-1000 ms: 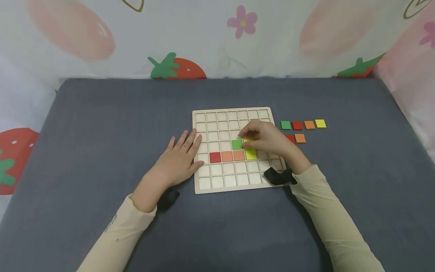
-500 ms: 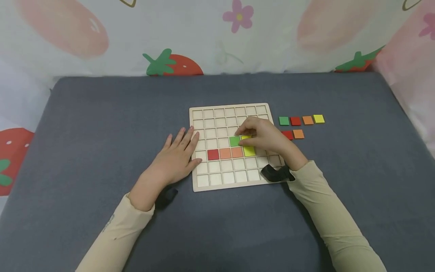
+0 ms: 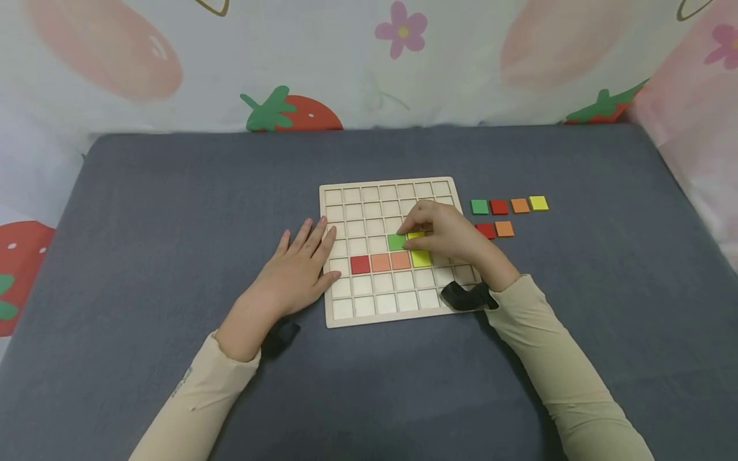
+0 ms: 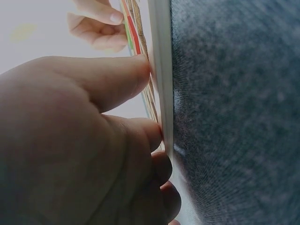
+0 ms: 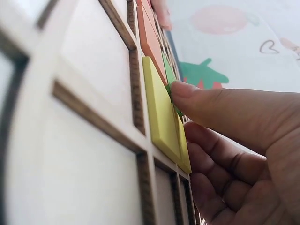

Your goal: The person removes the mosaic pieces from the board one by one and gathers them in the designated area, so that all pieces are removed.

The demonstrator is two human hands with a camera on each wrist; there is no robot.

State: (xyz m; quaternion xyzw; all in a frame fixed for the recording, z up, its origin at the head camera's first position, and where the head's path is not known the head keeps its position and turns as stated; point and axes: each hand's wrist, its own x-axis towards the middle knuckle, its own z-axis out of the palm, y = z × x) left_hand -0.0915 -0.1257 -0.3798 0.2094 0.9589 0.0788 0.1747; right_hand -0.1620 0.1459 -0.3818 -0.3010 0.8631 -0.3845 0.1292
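A pale wooden grid board [image 3: 356, 322] lies on the table, with a red tile [image 3: 360, 264], two orange tiles [image 3: 380, 262] in a row, two yellow tiles [image 3: 421, 258] and a green tile [image 3: 396, 242] in its cells. My left hand [image 3: 294, 275] rests with spread fingers along the board's left edge, thumb on the rim. Over the green tile, my right hand [image 3: 446, 234] has its thumb and index finger at the tile's edges, pinching it. The right wrist view shows the thumb [image 5: 185, 91] on the green tile, with the other fingers curled beside the yellow tiles.
Right of the board, loose tiles lie in two short rows: a green one [image 3: 480, 207], red ones [image 3: 499, 207], orange ones [image 3: 520, 205] and a yellow one [image 3: 539, 203]. Grey cloth [image 3: 173, 192] covers the table. A patterned curtain [image 3: 450, 57] hangs behind its far edge.
The right thumb and index finger have shifted slightly closer to the green tile. The left hand stays in place on the board, and the head view has tilted a little.
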